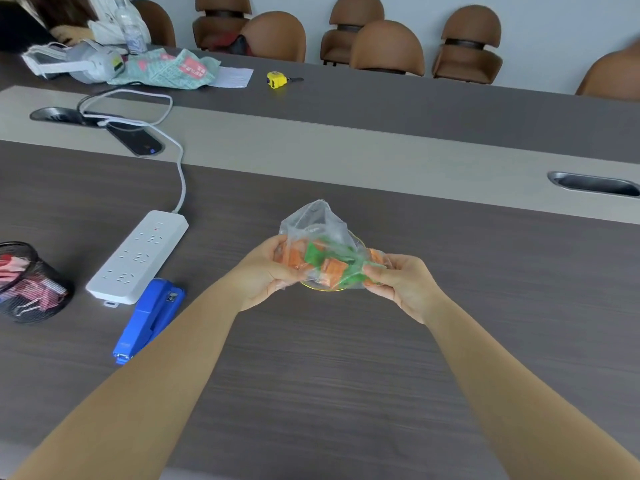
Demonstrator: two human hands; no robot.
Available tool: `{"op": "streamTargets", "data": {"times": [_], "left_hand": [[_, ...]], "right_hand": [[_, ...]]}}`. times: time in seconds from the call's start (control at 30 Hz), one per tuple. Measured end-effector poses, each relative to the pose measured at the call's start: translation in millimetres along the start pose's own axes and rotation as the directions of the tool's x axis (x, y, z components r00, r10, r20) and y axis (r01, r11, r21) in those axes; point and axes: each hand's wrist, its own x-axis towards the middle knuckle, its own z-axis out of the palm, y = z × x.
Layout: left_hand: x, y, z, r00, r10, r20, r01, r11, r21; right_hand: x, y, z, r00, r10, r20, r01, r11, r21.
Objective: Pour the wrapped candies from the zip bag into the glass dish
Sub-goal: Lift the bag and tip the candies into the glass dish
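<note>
A clear zip bag (317,225) full of orange and green wrapped candies (327,263) is held between both hands over the middle of the dark table. My left hand (265,273) grips the bag's left side. My right hand (398,280) pinches its right end. Under the bag lies the glass dish (323,289); only its yellowish rim shows below and to the right of the bag. The bag's upper corner sticks up, crumpled. Whether any candy lies in the dish cannot be told.
To the left lie a white power strip (138,258) with its cable, a blue stapler (150,318) and a black mesh cup of clips (26,282). A phone (135,138) and cable ports (594,183) sit on the grey centre strip. Brown chairs line the far side.
</note>
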Motion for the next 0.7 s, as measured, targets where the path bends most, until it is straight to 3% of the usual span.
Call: {"op": "streamTargets", "data": {"times": [0.1, 0.3, 0.43, 0.57, 0.7], "left_hand": [[5.1, -0.9, 3.5, 0.999, -0.044, 0.012, 0.044, 0.999, 0.026], [8.6, -9.8, 8.9, 0.993, -0.115, -0.028, 0.116, 0.993, 0.038], [8.5, -9.6, 19.6, 0.994, -0.104, -0.038, 0.104, 0.994, 0.010], [7.7, -7.3, 16.8, 0.991, -0.116, -0.073, 0.124, 0.986, 0.115], [5.0, 0.0, 11.4, 0.987, -0.064, -0.149, 0.090, 0.980, 0.176]], "right_hand": [[-0.1, -1.9, -2.6, 0.999, 0.011, -0.050, -0.012, 1.000, -0.010], [-4.1, -1.2, -8.7, 1.000, 0.009, 0.006, -0.009, 1.000, 0.004], [-6.6, -2.7, -13.3, 1.000, -0.013, -0.005, 0.013, 0.999, 0.029], [-7.9, -2.8, -14.2, 1.000, -0.004, 0.028, 0.003, 0.999, 0.042], [-4.5, -4.2, -6.2, 1.000, -0.010, 0.022, 0.011, 0.999, -0.050]]}}
